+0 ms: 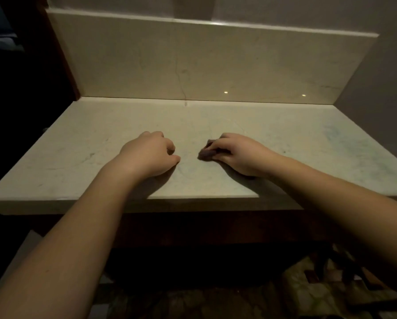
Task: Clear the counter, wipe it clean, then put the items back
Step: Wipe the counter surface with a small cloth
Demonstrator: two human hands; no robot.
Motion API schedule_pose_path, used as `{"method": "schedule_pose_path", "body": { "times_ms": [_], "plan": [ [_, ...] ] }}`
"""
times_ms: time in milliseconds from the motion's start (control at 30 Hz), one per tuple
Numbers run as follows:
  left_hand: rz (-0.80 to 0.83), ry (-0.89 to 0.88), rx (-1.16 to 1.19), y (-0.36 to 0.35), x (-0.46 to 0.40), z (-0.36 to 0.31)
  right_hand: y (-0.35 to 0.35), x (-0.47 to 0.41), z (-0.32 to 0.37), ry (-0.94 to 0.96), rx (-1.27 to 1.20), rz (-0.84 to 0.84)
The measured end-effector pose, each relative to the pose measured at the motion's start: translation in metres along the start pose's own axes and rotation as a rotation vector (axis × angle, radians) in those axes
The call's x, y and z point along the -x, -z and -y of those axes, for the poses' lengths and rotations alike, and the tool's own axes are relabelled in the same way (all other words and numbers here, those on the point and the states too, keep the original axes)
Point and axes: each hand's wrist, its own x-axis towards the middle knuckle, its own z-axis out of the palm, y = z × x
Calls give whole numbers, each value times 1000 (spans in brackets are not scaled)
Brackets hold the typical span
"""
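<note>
Head view: near the counter's [78, 139] front edge, right hand [237, 155] grasps a dark cloth [206, 153]; left hand [151, 153] rests clenched, holding nothing.

A pale stone backsplash [193, 65] stands at the far side, with a thin dark crack running down its middle and two small light spots low on it. A grey wall [388, 77] rises at the right. Patterned floor [308, 293] shows near, low right.
</note>
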Motion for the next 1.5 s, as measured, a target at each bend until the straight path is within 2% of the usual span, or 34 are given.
{"method": "schedule_pose_path", "body": {
  "times_ms": [300, 500, 567, 667, 833, 900, 1067, 1167, 1333, 1400, 1500],
  "plan": [
    [8, -90, -64, -4, 1, 7, 6, 91, 10, 55, -39, 15],
    [22, -118, -79, -3, 5, 8, 10, 27, -20, -245, 100, -94],
    [18, -116, -84, -4, 6, 9, 9, 9, -22, -290, 132, -112],
    [13, -114, -85, -5, 6, 8, 7, 21, -8, -235, 100, -81],
    [21, -97, -87, -7, 6, 3, 5, 87, 8, 44, 50, -5],
    [24, -80, -84, -7, 5, 0, 10, 78, -7, 21, 60, -2],
    [56, -29, -68, -2, 4, -7, 25, -1, -63, -246, 180, -102],
    [66, -13, -67, 1, 1, -9, 22, 1, -60, -187, 163, -66],
    [80, 34, -67, 2, -6, -12, 19, 85, -31, 195, 60, 66],
    [105, 64, -67, 3, -9, -15, 25, 83, -45, 182, 67, 87],
    [134, 112, -75, 7, -14, -24, 37, 35, -82, -1, 116, -23]
  ]
}}
